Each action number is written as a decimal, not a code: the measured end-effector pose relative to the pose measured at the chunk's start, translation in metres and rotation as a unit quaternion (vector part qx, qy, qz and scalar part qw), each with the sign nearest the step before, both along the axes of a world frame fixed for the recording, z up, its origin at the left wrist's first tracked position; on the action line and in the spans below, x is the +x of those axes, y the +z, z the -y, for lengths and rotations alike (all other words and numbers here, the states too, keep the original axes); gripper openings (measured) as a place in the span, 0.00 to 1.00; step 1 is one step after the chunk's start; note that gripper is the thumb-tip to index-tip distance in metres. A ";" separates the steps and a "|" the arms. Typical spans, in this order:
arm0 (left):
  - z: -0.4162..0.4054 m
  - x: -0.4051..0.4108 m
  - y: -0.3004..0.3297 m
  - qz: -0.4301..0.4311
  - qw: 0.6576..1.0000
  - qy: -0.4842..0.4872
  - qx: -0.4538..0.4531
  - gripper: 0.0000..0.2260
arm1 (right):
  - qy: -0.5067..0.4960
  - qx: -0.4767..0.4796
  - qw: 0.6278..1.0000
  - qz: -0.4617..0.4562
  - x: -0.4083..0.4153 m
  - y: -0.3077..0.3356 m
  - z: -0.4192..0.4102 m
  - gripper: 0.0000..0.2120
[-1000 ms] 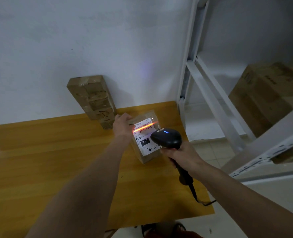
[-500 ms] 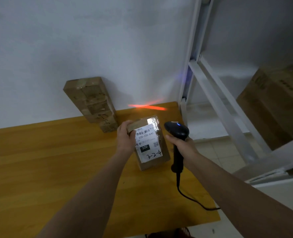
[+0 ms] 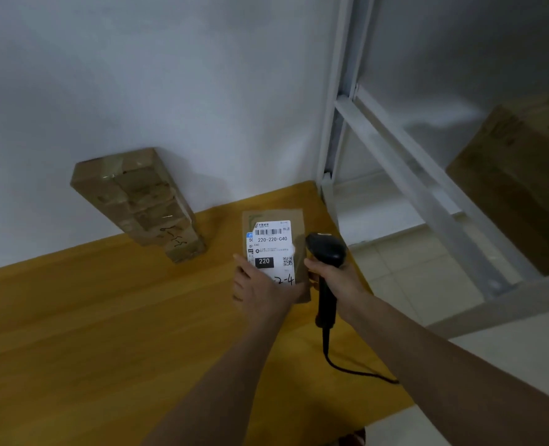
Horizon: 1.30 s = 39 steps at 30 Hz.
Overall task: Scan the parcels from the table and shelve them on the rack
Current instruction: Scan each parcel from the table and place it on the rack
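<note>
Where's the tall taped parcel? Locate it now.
In the head view, the tall taped parcel stands at the table's back edge against the wall, left of the labelled parcel held in the left hand.

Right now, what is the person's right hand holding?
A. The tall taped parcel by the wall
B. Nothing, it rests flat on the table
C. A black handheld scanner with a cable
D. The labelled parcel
C. The right hand grips the handle of the black scanner, whose cable trails over the table, while the left hand holds the labelled parcel.
</note>
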<state>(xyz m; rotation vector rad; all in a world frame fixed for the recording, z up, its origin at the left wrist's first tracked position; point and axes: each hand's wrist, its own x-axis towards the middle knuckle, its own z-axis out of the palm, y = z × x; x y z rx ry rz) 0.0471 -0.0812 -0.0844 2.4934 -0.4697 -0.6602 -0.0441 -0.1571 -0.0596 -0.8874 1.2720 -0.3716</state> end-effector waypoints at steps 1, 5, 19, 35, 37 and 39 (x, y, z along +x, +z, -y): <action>0.004 0.000 0.000 0.012 1.000 -0.014 0.010 0.66 | -0.003 -0.002 1.000 0.001 0.000 -0.001 -0.001 0.11; 0.012 -0.002 0.002 0.040 0.997 -0.054 0.048 0.63 | 0.014 -0.019 1.000 -0.005 0.000 0.001 -0.006 0.11; -0.044 -0.011 0.048 -0.047 0.962 -0.217 0.160 0.58 | 0.004 -0.034 0.997 0.067 -0.077 0.033 -0.046 0.08; -0.100 -0.243 0.130 -0.057 0.897 -0.431 0.085 0.41 | -0.156 -0.118 0.980 0.045 -0.343 0.076 -0.140 0.06; -0.098 -0.275 0.133 -0.047 0.886 -0.454 0.084 0.46 | -0.187 -0.128 0.973 0.045 -0.380 0.079 -0.148 0.05; -0.095 -0.307 0.136 -0.032 0.878 -0.470 0.079 0.53 | -0.221 -0.133 0.965 0.049 -0.416 0.083 -0.157 0.05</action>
